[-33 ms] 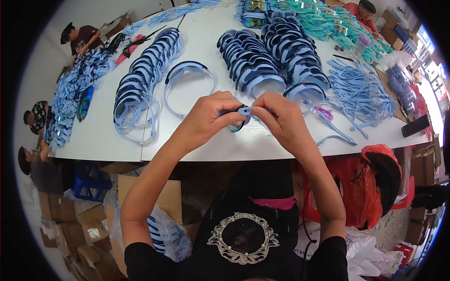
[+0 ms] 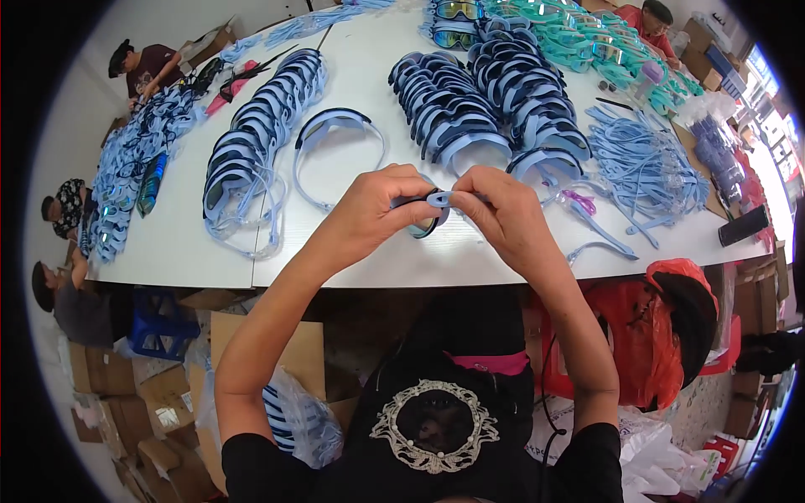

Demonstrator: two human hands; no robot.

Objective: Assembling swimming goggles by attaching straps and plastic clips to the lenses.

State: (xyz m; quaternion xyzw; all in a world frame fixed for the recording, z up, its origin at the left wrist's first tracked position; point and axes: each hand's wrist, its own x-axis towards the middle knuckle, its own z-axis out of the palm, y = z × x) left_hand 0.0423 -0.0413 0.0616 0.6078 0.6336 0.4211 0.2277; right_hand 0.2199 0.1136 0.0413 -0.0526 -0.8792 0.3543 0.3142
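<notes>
Swim goggles (image 2: pixel 431 227) with a dark frame and tinted lens are held above the table's front edge. My left hand (image 2: pixel 376 205) pinches their frame, fingers closed and covering most of it. The fingertips of my right hand (image 2: pixel 503 210) are closed on a light-blue strap end (image 2: pixel 439 199) with a slot in it, which lies against the goggles' side. Whether the strap is hooked to the frame cannot be made out. Just beyond my left hand, a single pair of goggles (image 2: pixel 334 121) rests with its strap looped toward me.
Nested rows of blue goggles stand at left (image 2: pixel 243 151) and right (image 2: pixel 503 101). Loose light-blue straps (image 2: pixel 646 163) are heaped at right, near a black cylinder (image 2: pixel 744 225). Green goggles (image 2: pixel 587 42) lie at the far right. Other people work around the table (image 2: pixel 335 260). A red bag (image 2: pixel 671 335) hangs at right.
</notes>
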